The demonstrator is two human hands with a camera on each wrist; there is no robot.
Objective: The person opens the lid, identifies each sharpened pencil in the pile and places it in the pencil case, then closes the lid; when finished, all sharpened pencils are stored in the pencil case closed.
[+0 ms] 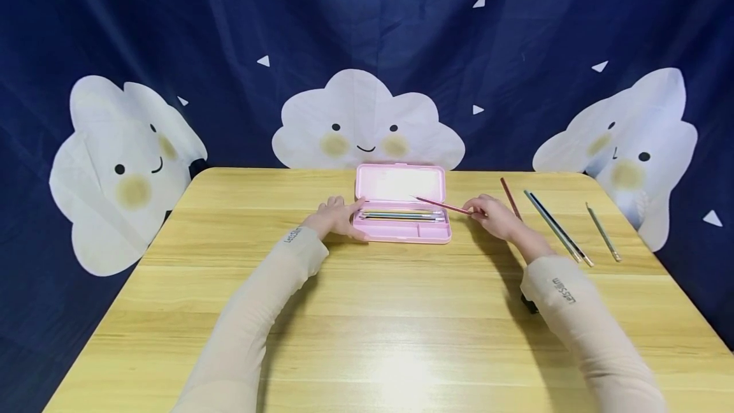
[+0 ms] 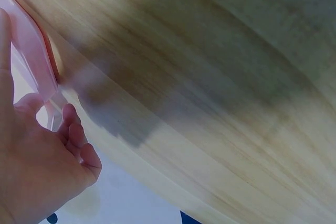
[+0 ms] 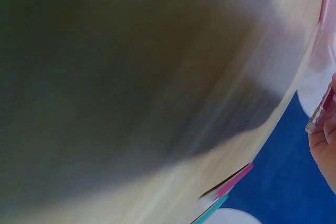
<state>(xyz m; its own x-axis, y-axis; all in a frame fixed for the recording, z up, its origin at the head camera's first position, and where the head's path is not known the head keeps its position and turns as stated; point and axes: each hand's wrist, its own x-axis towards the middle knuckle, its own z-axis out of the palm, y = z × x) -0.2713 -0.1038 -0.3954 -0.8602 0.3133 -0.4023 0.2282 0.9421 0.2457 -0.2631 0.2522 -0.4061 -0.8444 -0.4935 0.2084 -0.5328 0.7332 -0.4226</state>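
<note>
An open pink pencil case (image 1: pixel 381 231) lies at the far middle of the table, its lid (image 1: pixel 399 182) leaning back. Several pencils (image 1: pixel 401 215) lie side by side in its long rear compartment. My left hand (image 1: pixel 334 217) grips the case's left end, thumb at the front corner and index finger near the hinge. In the left wrist view the other fingers (image 2: pixel 76 132) curl beside the case. To the right, my right hand (image 1: pixel 494 217) pinches a red pencil (image 1: pixel 441 204) near its eraser end (image 3: pixel 316 119). The pencil's point reaches left over the case, in front of the lid.
On the right of the table lie another red pencil (image 1: pixel 509 195), a teal pencil (image 1: pixel 547 220) beside a dark blue one (image 1: pixel 564 231), and a grey-green pencil (image 1: pixel 603 232) farther right. A dark blue curtain (image 1: pixel 367 24) with white clouds hangs behind the table's far edge.
</note>
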